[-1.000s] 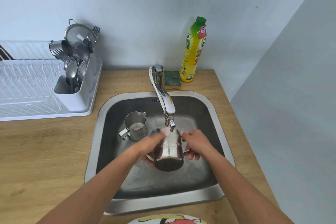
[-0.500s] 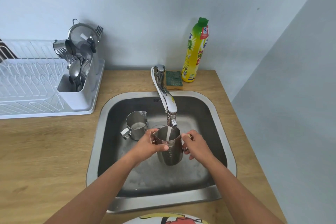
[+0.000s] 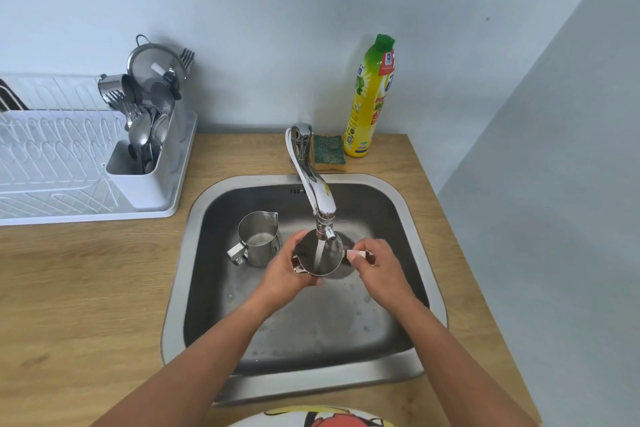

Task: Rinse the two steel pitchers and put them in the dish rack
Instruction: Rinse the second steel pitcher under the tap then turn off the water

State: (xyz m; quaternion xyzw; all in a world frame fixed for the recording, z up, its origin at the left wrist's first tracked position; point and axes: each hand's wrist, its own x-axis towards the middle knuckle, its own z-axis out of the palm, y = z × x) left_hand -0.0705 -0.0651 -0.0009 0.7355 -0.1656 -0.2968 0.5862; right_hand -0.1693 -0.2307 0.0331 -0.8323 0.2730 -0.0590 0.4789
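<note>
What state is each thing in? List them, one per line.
Faucet: running.
Held pitcher: upright under the stream, filling.
Left hand: gripping its body.
Right hand: on its handle.
Second pitcher: upright in the sink, untouched.
Dish rack: no pitchers yet.
Soap bottle: capped, upright.

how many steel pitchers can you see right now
2. One pitcher is held under the running tap by the left hand and right hand; the other pitcher stands in the sink, left of it.

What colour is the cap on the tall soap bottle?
Green, on a yellow soap bottle, seen from the head view.
</note>
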